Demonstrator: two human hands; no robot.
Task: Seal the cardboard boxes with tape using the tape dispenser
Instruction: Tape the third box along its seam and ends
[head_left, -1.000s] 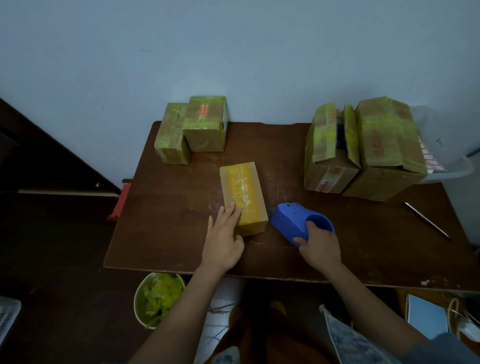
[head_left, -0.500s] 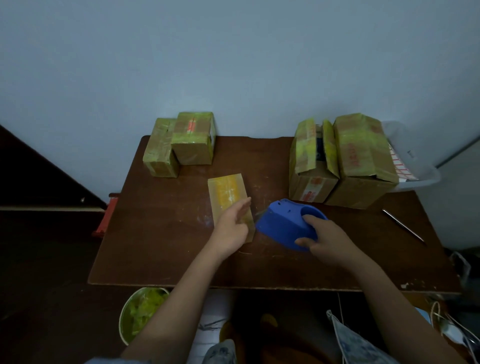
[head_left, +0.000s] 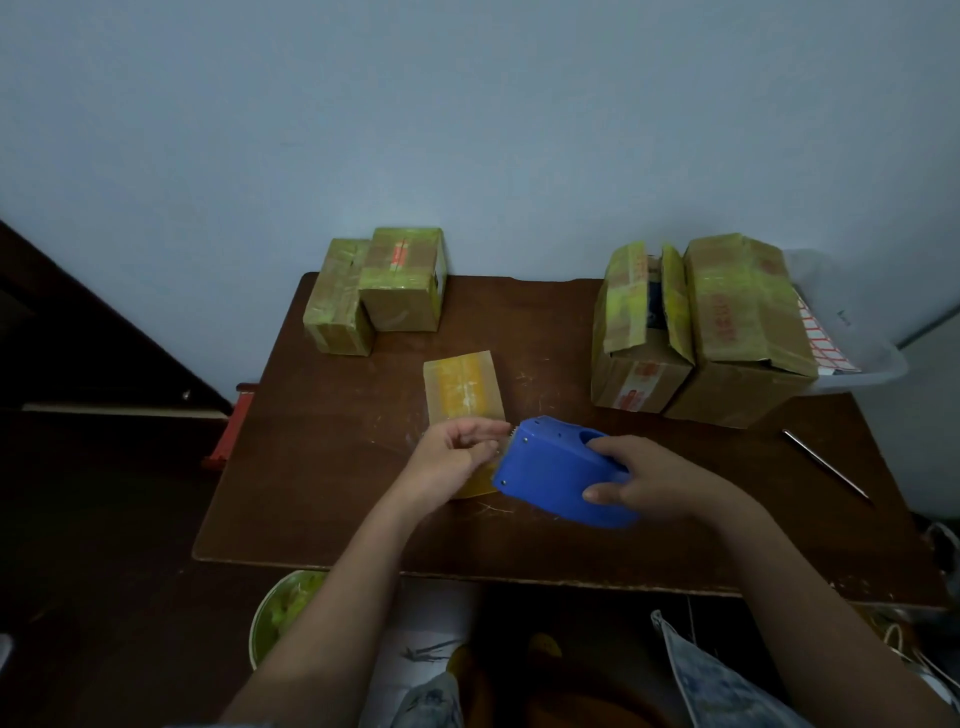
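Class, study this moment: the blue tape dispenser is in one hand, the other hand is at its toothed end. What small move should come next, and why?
Probably draw the tape end out toward the small box. The right hand grips the blue tape dispenser, the left hand pinches at its toothed edge, and no fresh strip shows yet.

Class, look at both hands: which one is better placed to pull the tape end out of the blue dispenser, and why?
The left hand. Its fingers are curled right at the toothed front of the blue dispenser, just above the small box. The right hand is busy gripping the dispenser's body.
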